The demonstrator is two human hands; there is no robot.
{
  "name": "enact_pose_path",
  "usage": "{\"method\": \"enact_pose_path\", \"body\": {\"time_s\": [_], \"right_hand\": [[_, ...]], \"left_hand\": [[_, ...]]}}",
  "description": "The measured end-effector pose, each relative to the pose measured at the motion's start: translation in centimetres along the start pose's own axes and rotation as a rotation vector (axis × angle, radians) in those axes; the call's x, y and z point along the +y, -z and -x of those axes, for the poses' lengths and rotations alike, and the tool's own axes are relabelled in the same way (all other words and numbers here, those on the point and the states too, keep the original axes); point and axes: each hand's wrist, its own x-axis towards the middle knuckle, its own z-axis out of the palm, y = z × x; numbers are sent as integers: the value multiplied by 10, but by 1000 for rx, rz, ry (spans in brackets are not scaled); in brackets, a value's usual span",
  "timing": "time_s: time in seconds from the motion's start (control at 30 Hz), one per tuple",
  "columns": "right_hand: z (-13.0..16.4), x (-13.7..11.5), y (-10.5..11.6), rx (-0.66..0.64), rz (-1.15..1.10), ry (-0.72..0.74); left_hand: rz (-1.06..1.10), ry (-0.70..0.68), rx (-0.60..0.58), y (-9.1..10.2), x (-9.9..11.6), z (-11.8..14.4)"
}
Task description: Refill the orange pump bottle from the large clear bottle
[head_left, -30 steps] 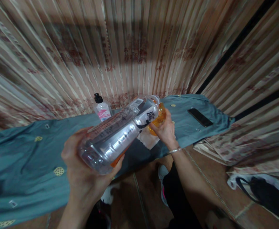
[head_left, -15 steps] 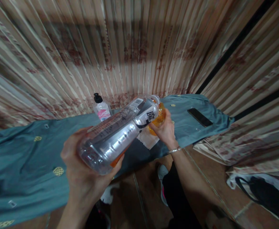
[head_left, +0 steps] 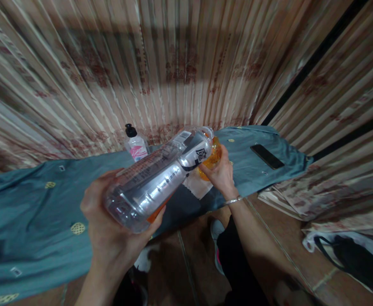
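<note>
Left hand (head_left: 110, 229): wrapped around the base of a large clear bottle (head_left: 157, 178), held tipped with its neck pointing away and down.
Right hand (head_left: 220, 172): fingers curled around an orange glass (head_left: 212, 158) at the bottle's mouth.
Bottle contents: a little orange liquid lies along its lower side.
Bench (head_left: 30, 212): covered in teal cloth; a pump bottle (head_left: 135, 144) and a dark phone (head_left: 267, 156) rest on it.
Change: hardly any; both hands and the bottle keep the same pose as half a second ago.
</note>
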Motion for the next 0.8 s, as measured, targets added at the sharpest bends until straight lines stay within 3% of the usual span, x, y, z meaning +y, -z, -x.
{"method": "enact_pose_path", "body": {"time_s": [0.07, 0.17, 0.33, 0.43, 0.6, 0.8], "right_hand": [[0, 1, 0, -5, 2, 6], [0, 3, 0, -5, 12, 15], [0, 3, -1, 1, 15, 19], [0, 2, -1, 6, 19, 18], [0, 0, -1, 7, 9, 4], [-1, -3, 0, -5, 1, -15]], "left_hand": [[4, 26, -16, 2, 1, 0], [-3, -39, 18, 3, 2, 1], [-2, 39, -43, 3, 3, 1], [-1, -28, 20, 4, 4, 1], [-8, 54, -58, 6, 7, -1], [-4, -49, 41, 1, -1, 0]]}}
